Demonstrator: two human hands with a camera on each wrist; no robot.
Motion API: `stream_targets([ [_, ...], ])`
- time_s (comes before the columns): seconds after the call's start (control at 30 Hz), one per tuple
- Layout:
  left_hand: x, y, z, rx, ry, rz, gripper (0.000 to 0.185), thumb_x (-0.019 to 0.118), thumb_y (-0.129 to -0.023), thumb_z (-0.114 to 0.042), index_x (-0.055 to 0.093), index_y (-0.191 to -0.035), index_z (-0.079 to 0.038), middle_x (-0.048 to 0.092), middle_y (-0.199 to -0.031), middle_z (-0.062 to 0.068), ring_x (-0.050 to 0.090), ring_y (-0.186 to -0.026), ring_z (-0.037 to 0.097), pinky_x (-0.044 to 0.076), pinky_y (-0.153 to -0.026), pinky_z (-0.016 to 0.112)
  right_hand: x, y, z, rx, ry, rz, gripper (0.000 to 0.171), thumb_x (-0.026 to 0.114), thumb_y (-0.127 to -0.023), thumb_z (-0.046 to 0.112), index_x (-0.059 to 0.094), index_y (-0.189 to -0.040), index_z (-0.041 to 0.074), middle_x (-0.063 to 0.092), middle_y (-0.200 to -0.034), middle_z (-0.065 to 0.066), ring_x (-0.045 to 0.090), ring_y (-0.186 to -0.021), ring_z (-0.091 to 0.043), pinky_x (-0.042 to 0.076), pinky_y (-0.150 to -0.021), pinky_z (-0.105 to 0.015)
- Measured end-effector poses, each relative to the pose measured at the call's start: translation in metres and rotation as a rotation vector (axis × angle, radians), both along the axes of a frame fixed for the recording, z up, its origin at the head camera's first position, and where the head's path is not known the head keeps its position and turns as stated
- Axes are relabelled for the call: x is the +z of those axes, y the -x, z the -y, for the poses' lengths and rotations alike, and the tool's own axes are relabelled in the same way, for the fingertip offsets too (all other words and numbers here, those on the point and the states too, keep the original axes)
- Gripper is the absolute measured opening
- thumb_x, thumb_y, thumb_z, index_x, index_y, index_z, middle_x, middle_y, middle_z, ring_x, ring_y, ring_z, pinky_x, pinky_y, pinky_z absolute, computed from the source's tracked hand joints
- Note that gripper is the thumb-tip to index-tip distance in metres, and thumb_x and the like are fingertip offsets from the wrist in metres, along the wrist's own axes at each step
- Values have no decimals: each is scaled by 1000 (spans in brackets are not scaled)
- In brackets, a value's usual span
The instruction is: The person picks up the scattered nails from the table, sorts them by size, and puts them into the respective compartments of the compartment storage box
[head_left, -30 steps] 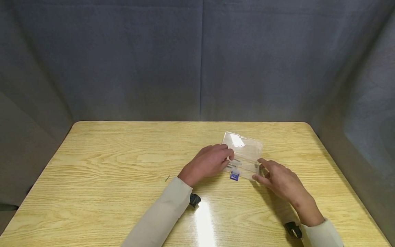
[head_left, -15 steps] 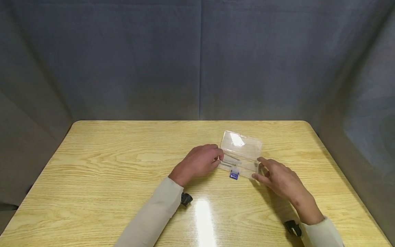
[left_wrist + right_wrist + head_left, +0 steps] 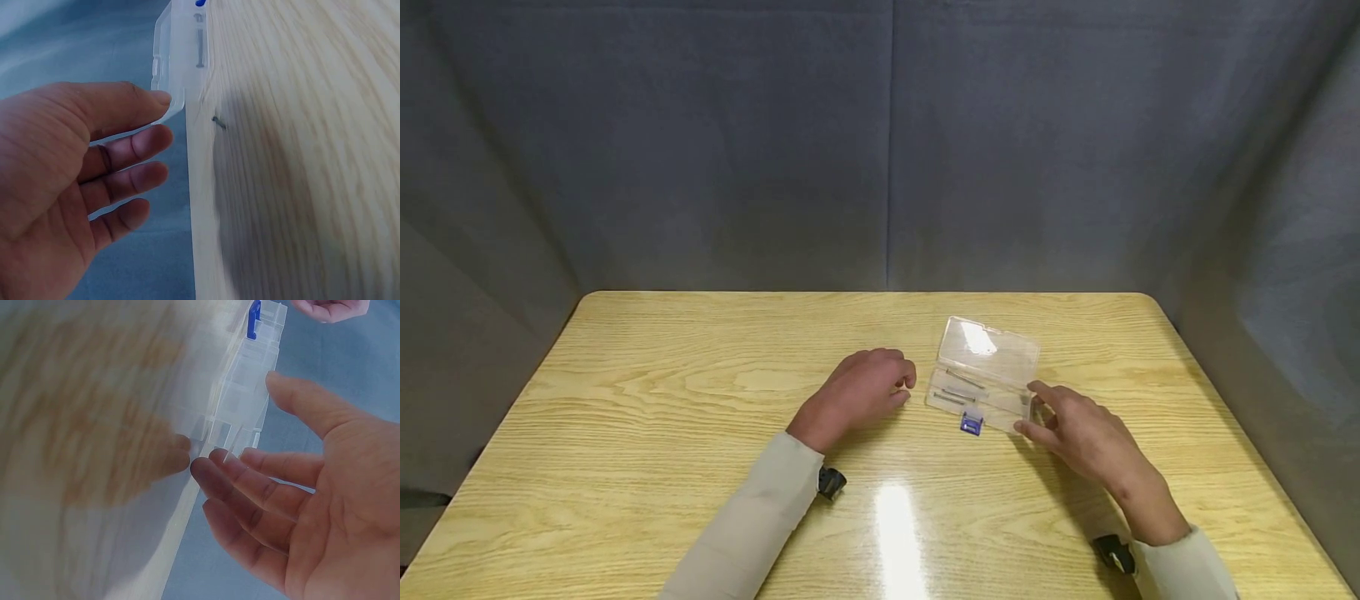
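A clear plastic storage box (image 3: pixel 1000 417) lies on the table, its transparent lid (image 3: pixel 988 354) tipped back and a blue latch (image 3: pixel 971 423) at the front. Several slim metal fasteners (image 3: pixel 964 379) with small heads, like nails or screws, lie in its left part. My left hand (image 3: pixel 861 392) hovers left of the box, fingers loosely bent, holding nothing. In the left wrist view a single fastener (image 3: pixel 219 122) lies on the bare wood below that hand. My right hand (image 3: pixel 1078 433) holds the box's right end, thumb at the front corner and fingertips at the back corner.
The light wooden table (image 3: pixel 700 358) has rounded far corners. A grey-blue curtain (image 3: pixel 737 150) hangs behind it and along both sides. Glare (image 3: pixel 895 533) shines on the near tabletop. Dark wrist devices (image 3: pixel 831 483) sit at both cuffs.
My left hand has drawn out of the box and moved left, baring the fasteners in it. The loose fastener on the table is now hidden behind the left arm in the head view. My right hand stays.
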State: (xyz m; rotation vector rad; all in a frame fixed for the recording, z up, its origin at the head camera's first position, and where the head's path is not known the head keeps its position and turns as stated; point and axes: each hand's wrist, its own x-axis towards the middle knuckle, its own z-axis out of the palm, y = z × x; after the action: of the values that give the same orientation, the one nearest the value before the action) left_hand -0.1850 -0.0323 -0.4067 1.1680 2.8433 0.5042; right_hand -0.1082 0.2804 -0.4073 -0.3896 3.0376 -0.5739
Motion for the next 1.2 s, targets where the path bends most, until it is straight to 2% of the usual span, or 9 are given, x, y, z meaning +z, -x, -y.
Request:
stream_targets([
  [0.17, -1, 1, 6, 11, 10, 5, 12, 67, -96, -6, 75, -101, -13, 69, -102, 0, 64, -92, 14, 52, -81, 34, 0, 0, 0, 1, -3, 6, 62, 76, -95, 34, 55, -141, -1, 69, -112, -15, 69, -88, -25, 55, -65, -48],
  [0.37, -5, 0, 7, 37, 9, 7, 18, 65, -95, -4, 69, -84, -17, 63, -85, -4, 53, -76, 12, 46, -68, 31, -1, 0, 0, -1, -5, 6, 63, 76, -95, 34, 55, -141, -2, 69, -109, -14, 69, -88, -26, 55, -65, -48],
  [0.63, -11, 2, 6, 58, -12, 12, 19, 62, -94, -2, 74, -90, -16, 68, -89, -5, 54, -76, 10, 49, -69, 30, -1, -1, 0, 3, 0, 3, 63, 75, -95, 34, 55, -142, -2, 69, -112, -15, 69, -90, -27, 55, -66, -49],
  [0.83, -11, 4, 5, 47, 13, 46, 23, 64, -94, -2, 67, -77, -18, 55, -72, -6, 45, -67, 11, 40, -60, 28, -1, 0, 0, 8, 2, -17, 62, 76, -95, 33, 56, -141, -3, 69, -112, -16, 69, -90, -29, 55, -68, -50],
  [0.93, -12, 5, 3, 45, 43, 35, 26, 66, -94, -4, 63, -74, -19, 52, -70, -6, 46, -67, 11, 41, -60, 28, -1, 0, -1, 13, 0, -31, 61, 77, -94, 32, 56, -140, -3, 70, -110, -16, 69, -90, -29, 55, -68, -51],
  [1.03, -12, 5, 1, 46, 68, 7, 26, 67, -95, -6, 63, -74, -19, 56, -73, -7, 51, -70, 11, 45, -63, 29, -1, -1, -1, 13, 4, -32, 61, 77, -94, 32, 56, -140, -3, 69, -111, -16, 69, -89, -28, 55, -67, -50],
  [1.2, -13, 3, 0, 36, 55, -31, 28, 67, -94, -3, 62, -72, -18, 57, -74, -7, 51, -71, 10, 46, -64, 30, -1, 0, -1, 9, 7, -26, 61, 77, -94, 31, 57, -140, -3, 69, -110, -16, 69, -87, -26, 55, -65, -48],
])
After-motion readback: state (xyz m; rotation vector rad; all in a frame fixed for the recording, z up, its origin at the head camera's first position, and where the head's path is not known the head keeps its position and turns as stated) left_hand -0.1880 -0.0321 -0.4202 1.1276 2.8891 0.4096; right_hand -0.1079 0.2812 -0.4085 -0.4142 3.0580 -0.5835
